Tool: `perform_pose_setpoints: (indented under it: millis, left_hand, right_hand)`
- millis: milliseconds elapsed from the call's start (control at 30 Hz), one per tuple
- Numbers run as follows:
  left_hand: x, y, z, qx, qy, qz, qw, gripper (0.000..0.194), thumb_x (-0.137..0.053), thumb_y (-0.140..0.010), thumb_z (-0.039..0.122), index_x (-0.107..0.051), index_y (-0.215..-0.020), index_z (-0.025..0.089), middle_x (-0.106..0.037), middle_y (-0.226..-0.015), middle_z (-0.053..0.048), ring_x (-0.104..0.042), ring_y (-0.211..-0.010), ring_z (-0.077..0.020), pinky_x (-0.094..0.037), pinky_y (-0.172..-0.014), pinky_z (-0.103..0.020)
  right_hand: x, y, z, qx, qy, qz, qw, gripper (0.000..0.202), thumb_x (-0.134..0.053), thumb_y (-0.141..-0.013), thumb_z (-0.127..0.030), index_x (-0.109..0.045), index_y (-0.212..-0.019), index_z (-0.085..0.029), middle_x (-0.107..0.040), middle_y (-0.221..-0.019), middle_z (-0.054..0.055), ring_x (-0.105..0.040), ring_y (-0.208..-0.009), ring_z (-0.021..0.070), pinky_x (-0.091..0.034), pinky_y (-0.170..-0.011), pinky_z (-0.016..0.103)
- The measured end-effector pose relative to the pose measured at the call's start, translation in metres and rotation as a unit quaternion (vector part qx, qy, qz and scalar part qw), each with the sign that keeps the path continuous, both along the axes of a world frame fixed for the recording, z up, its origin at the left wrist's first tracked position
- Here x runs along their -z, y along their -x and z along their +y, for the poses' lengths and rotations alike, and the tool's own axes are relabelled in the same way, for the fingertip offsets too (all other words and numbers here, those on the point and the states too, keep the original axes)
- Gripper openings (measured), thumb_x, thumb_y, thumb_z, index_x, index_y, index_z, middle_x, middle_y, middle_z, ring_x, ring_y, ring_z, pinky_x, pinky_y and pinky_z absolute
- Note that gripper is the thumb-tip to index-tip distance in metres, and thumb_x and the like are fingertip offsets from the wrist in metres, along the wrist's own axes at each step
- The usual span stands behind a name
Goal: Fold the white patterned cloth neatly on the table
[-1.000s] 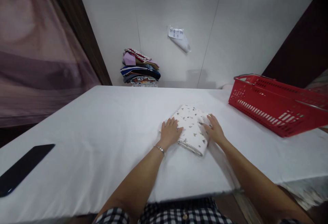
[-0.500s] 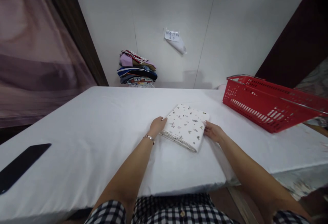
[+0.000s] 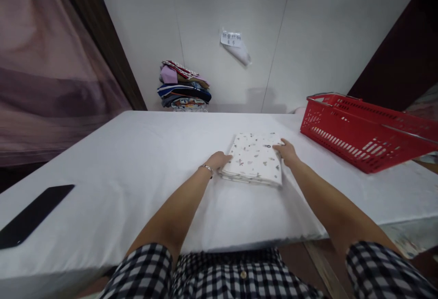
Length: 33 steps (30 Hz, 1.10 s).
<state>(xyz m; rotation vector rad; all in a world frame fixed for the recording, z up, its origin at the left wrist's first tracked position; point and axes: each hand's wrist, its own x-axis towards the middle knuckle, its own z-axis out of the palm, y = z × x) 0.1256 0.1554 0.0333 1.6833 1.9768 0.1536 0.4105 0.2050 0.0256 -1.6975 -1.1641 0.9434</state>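
A folded white cloth (image 3: 255,157) with a small leaf-like print lies on the white-covered table, its layered fold edge facing me. My left hand (image 3: 219,159), with a bracelet at the wrist, grips the cloth's left side between thumb and fingers. On the opposite side my right hand (image 3: 285,151) holds the cloth's right edge near its far corner, thumb on top. Parts of the fingers of both hands are hidden under or behind the cloth.
A red plastic basket (image 3: 342,137) with metal handles stands at the right. A dark flat board (image 3: 34,217) lies at the left edge. Behind the table is a stack of folded fabrics (image 3: 185,87) against the wall, and a paper sign (image 3: 232,39) hangs above.
The folded cloth has turned counter-clockwise, so its front edge lies more nearly level with the table edge. Both hands moved with it, the right one farther away from me.
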Motion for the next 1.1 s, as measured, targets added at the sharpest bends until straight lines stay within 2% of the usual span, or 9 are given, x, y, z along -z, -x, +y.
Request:
perform_pose_setpoints:
  millis: [100, 200, 367, 467, 567, 633, 700, 833, 1100]
  left_hand:
    - [0.003, -0.022, -0.009, 0.025, -0.011, 0.001, 1.000, 0.048, -0.046, -0.079, 0.053, -0.065, -0.095, 0.012, -0.068, -0.102, -0.018, -0.063, -0.099, -0.0269, -0.045, -0.075, -0.028]
    - [0.003, -0.033, -0.016, 0.022, -0.024, 0.005, 0.999, 0.047, -0.044, -0.081, 0.054, -0.065, -0.092, 0.014, -0.069, -0.100, -0.016, -0.063, -0.097, -0.0273, -0.045, -0.073, -0.030]
    - [0.003, -0.028, -0.024, 0.006, -0.061, -0.014, 0.998, 0.043, -0.043, -0.083, 0.053, -0.064, -0.085, 0.016, -0.069, -0.097, -0.014, -0.063, -0.094, -0.0263, -0.044, -0.073, -0.031]
    - [0.006, -0.026, -0.030, -0.025, -0.086, -0.051, 0.995, 0.039, -0.046, -0.083, 0.050, -0.062, -0.096, 0.017, -0.068, -0.101, -0.011, -0.062, -0.095, -0.0240, -0.044, -0.074, -0.030]
    - [0.009, -0.027, -0.043, -0.037, -0.158, -0.089, 0.983, 0.036, -0.051, -0.082, 0.043, -0.057, -0.108, 0.019, -0.066, -0.106, -0.007, -0.060, -0.094, -0.0196, -0.044, -0.076, -0.028]
    - [0.010, -0.029, -0.055, -0.001, -0.239, -0.107, 0.965, 0.032, -0.051, -0.084, 0.039, -0.057, -0.109, 0.020, -0.064, -0.108, -0.005, -0.059, -0.094, -0.0174, -0.044, -0.079, -0.027]
    - [0.010, -0.031, -0.066, 0.076, -0.303, -0.120, 0.942, 0.029, -0.053, -0.084, 0.038, -0.060, -0.106, 0.021, -0.062, -0.108, -0.004, -0.056, -0.098, -0.0171, -0.044, -0.085, -0.028]
    - [0.013, -0.030, -0.079, 0.215, -0.333, -0.114, 0.911, 0.027, -0.059, -0.081, 0.036, -0.064, -0.105, 0.023, -0.061, -0.112, -0.004, -0.052, -0.106, -0.0192, -0.041, -0.094, -0.033]
    - [0.026, -0.019, -0.077, 0.235, -0.333, -0.099, 0.908, 0.025, -0.051, -0.087, 0.034, -0.066, -0.104, 0.024, -0.063, -0.110, -0.005, -0.053, -0.106, -0.0190, -0.044, -0.093, -0.036]
  right_hand:
    - [0.000, -0.014, 0.017, 0.029, 0.037, -0.053, 0.997, 0.073, -0.067, -0.070, -0.029, -0.039, -0.136, -0.014, -0.054, -0.125, 0.018, -0.059, -0.101, 0.0284, -0.052, -0.069, 0.033]
    - [0.006, -0.020, 0.015, 0.010, 0.038, -0.083, 0.996, 0.070, -0.069, -0.068, -0.030, -0.044, -0.133, -0.016, -0.055, -0.125, 0.016, -0.056, -0.108, 0.0286, -0.049, -0.080, 0.036]
    - [0.018, -0.025, -0.016, -0.030, -0.001, -0.116, 0.993, 0.059, -0.071, -0.067, -0.029, -0.054, -0.123, -0.021, -0.058, -0.124, 0.009, -0.057, -0.106, 0.0239, -0.044, -0.091, 0.035]
    - [0.024, -0.032, -0.042, -0.039, -0.029, -0.121, 0.991, 0.053, -0.070, -0.068, -0.031, -0.058, -0.118, -0.021, -0.061, -0.120, 0.007, -0.057, -0.105, 0.0227, -0.041, -0.096, 0.038]
    - [0.029, -0.037, -0.071, -0.058, -0.121, -0.104, 0.985, 0.037, -0.066, -0.071, -0.032, -0.064, -0.107, -0.022, -0.061, -0.118, 0.006, -0.056, -0.107, 0.0212, -0.044, -0.093, 0.036]
    - [0.032, -0.038, -0.090, -0.083, -0.181, -0.095, 0.975, 0.029, -0.064, -0.074, -0.033, -0.066, -0.101, -0.024, -0.061, -0.119, 0.004, -0.055, -0.109, 0.0200, -0.045, -0.093, 0.035]
    - [0.035, -0.038, -0.107, -0.123, -0.214, -0.101, 0.964, 0.024, -0.063, -0.076, -0.034, -0.067, -0.098, -0.026, -0.062, -0.117, 0.003, -0.054, -0.111, 0.0197, -0.042, -0.097, 0.037]
    - [0.035, -0.038, -0.127, -0.199, -0.249, -0.138, 0.938, 0.022, -0.065, -0.076, -0.032, -0.069, -0.097, -0.028, -0.063, -0.115, 0.004, -0.049, -0.117, 0.0217, -0.034, -0.105, 0.043]
    - [0.032, -0.037, -0.126, -0.229, -0.214, -0.268, 0.911, 0.027, -0.055, -0.083, -0.029, -0.065, -0.108, -0.029, -0.061, -0.119, 0.004, -0.049, -0.116, 0.0256, -0.033, -0.103, 0.049]
